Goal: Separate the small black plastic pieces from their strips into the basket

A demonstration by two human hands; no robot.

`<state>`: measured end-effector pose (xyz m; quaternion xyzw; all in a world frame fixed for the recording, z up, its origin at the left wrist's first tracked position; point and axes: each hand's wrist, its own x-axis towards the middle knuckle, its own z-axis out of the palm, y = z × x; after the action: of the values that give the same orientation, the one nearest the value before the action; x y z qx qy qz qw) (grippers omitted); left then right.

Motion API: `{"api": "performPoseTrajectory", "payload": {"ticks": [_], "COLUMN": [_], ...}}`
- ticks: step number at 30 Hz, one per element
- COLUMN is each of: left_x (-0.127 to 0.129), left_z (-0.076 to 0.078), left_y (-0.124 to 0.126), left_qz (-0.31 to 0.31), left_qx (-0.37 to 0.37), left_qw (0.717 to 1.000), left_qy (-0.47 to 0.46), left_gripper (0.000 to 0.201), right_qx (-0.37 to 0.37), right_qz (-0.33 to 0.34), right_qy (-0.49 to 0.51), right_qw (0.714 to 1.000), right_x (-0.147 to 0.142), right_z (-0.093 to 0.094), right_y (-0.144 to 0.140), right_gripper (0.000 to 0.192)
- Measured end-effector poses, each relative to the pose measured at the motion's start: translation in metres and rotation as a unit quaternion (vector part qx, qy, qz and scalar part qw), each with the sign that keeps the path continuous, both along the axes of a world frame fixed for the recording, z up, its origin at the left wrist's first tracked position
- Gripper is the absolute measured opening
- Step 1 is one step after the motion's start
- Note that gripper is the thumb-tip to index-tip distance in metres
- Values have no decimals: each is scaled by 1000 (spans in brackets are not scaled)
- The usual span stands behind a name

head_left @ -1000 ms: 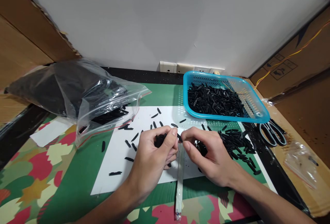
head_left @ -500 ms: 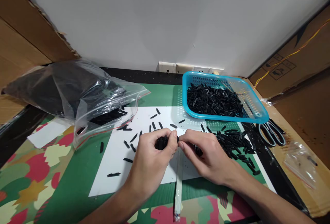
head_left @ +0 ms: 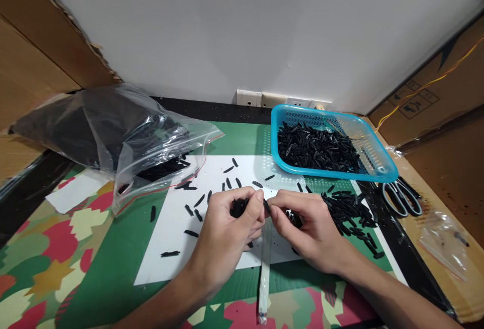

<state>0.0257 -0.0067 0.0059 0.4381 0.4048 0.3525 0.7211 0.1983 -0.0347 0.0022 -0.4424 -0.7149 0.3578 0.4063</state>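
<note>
Your left hand [head_left: 227,228] is curled nearly closed around a small clump of black pieces [head_left: 238,208], with the thumb and forefinger pressed together at the tip. Your right hand [head_left: 306,228] meets it fingertip to fingertip: thumb and forefinger are pinched on a single black piece [head_left: 266,206] right where the two hands touch, and the other fingers are folded loosely over a few more dark pieces underneath the palm. Both hands hover just above the white sheet [head_left: 170,248], near its middle.

Under the gap between your hands a narrow white strip [head_left: 264,268] runs toward you, past the near edge of the sheet. Loose black pieces [head_left: 196,208] lie scattered over the sheet to the left and behind your left hand. Just right of your right hand sits a denser heap of black pieces [head_left: 348,213] on the green mat [head_left: 113,263].

Farther back on the right, the blue basket [head_left: 378,167] is about half full of the same pieces. Scissors [head_left: 403,198] lie just beside its near right corner, and a small clear bag [head_left: 442,238] is nearer still along the right edge. At back left, a large clear zip bag [head_left: 113,137] holding dark material spreads onto the sheet's corner. Cardboard walls [head_left: 38,66] close both sides; the mat in front left is the widest open room.
</note>
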Motion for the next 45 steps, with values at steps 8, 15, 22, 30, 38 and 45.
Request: {"api": "performPoseTrajectory", "payload": {"ticks": [8,15,22,30,38,45], "left_x": [1,-1,-2,0,0,0], "left_z": [5,3,3,3,-1,-3], "left_y": [-1,0,0,-4,-4,-1], "left_qz": [10,14,13,18,21,14], "left_qx": [6,66,120,139,127,11], "left_qw": [1000,995,981,975,982,1000], "left_qy": [0,76,154,174,138,-14], "left_gripper": [46,45,44,45,45,48], "right_qx": [-40,-20,-52,-45,-19,-4], "right_qz": [14,47,64,46,5,-33], "right_qy": [35,-28,-62,-11,-1,13], "right_qw": [999,998,995,998,1000,999], "right_x": [3,2,4,-1,-5,-4], "right_z": [4,2,3,-2,-3,-1], "right_y": [-1,0,2,-2,-3,-2], "right_gripper": [25,21,25,24,27,23]}}
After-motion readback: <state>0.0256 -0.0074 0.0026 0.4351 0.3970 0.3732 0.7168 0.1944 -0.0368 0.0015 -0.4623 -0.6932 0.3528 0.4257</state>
